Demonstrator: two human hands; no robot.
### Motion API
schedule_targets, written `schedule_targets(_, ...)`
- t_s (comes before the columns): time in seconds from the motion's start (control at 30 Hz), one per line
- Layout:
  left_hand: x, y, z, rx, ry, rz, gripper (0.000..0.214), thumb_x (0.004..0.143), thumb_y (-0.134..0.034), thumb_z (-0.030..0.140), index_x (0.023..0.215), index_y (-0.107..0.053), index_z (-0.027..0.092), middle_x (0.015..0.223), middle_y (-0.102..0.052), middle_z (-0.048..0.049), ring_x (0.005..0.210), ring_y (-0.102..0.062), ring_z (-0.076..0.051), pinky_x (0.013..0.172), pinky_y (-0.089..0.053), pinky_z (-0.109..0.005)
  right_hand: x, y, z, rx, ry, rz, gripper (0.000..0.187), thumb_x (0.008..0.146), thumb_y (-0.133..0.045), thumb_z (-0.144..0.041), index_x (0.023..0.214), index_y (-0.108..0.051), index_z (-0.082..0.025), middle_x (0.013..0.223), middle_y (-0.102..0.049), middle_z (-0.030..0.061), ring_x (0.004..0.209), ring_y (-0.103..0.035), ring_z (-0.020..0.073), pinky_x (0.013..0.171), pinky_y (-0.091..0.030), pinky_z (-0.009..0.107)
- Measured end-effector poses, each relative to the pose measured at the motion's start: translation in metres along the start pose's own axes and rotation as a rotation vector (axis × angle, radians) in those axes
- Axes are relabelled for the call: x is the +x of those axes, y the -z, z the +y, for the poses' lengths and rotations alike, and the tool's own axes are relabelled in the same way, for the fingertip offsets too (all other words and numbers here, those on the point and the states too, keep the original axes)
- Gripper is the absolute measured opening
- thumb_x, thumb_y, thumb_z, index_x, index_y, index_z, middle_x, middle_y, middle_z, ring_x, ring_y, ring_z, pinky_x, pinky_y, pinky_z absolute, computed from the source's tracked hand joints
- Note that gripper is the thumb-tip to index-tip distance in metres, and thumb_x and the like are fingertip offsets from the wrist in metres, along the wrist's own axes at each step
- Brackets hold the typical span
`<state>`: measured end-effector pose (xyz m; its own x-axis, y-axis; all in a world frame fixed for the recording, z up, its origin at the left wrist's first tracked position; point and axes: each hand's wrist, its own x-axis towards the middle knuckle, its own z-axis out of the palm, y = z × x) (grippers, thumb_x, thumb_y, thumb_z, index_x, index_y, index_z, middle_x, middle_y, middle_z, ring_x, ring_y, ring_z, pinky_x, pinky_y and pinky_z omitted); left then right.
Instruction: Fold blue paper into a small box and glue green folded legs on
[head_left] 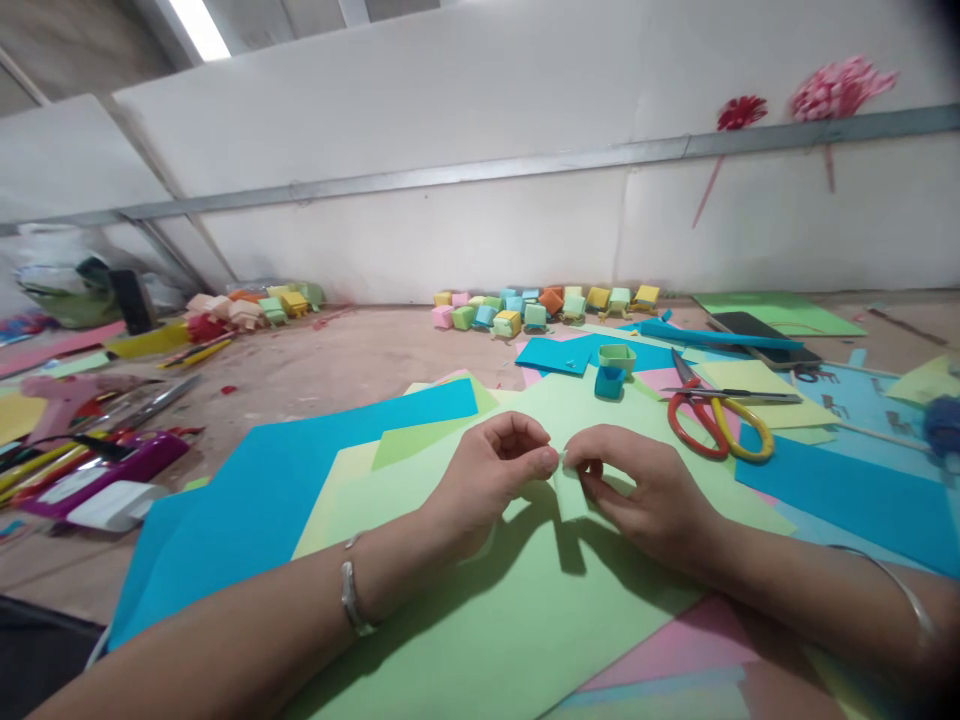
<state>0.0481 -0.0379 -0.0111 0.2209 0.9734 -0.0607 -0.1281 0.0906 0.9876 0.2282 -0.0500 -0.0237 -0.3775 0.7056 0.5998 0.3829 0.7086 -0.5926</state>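
Note:
Between my fingertips is a small light green paper strip (572, 497), hanging downward above a light green sheet (480, 620). My left hand (499, 470) pinches its upper left edge between thumb and forefinger. My right hand (641, 485) grips the same strip from the right with thumb and fingers. Part of the strip is hidden behind the fingers. Just beyond my hands stand a small folded green paper box (617, 357) and a blue one (610, 382). To the right lie scissors with red and yellow handles (724, 425), their blades spread.
Blue sheets (247, 500) spread leftward. Several small paper models (536, 310) line the wall. A pink glue gun (64, 405), a purple device (112, 480) and a white plug (116, 507) lie left. At right are a dark phone (765, 338) and a blue sheet with drawings (862, 390).

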Motion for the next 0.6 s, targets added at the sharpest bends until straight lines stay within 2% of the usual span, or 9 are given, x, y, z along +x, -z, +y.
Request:
schedule_targets(0.2,-0.0012,-0.0021,-0.0017,0.009,0.006,0.009,0.025,0.063,-0.083,0.023,0.068,-0.06,0.015,0.062,-0.062,0.0021,0.057,-0.057,-0.009,0.055,-0.045,-0.021,-0.0006,-0.0018,-0.0034,0.057,-0.169,-0.003,0.007,0.085,-0.052,-0.02,0.081,-0.058,-0.021,0.075,-0.064,0.0016,0.064,-0.057,0.0137,0.061,-0.047,0.027)
schedule_targets(0.6,-0.0013,-0.0032,-0.0014,0.092,-0.079,-0.006,0.018,0.066,-0.08,0.021,0.068,-0.063,0.015,0.066,-0.065,0.0003,0.062,-0.059,-0.011,0.06,-0.048,-0.023,0.0002,-0.0044,-0.0019,0.227,-0.412,0.033,0.013,0.083,-0.059,-0.031,0.078,-0.058,-0.02,0.07,-0.061,0.0005,0.062,-0.055,0.0132,0.057,-0.045,0.025)
